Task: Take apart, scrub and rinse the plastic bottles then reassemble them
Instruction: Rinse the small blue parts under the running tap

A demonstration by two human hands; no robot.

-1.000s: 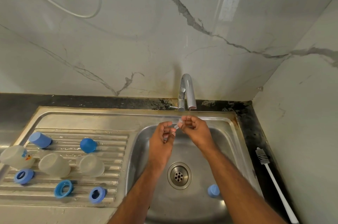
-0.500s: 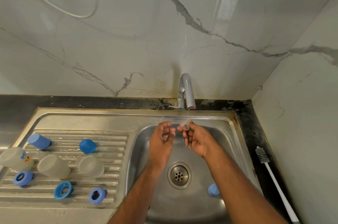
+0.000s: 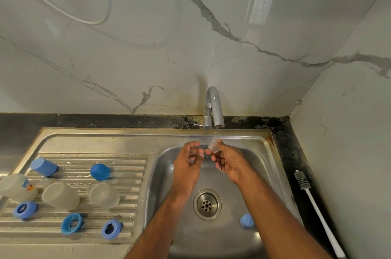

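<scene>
under the tap [image 3: 213,108], head view: right hand [image 3: 227,158] pinches a small clear teat [image 3: 213,145] in the trickle; left hand [image 3: 188,159] loosely curled, holding nothing visible. 3 bottles [image 3: 60,195], rings, caps lie apart on drainboard [image 3: 127,165]. rinsing near done, reassembly left.

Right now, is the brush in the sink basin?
No, the brush lies on the dark counter to the right of the sink, outside the basin.

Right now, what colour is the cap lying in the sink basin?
Light blue cap, head view.
</scene>
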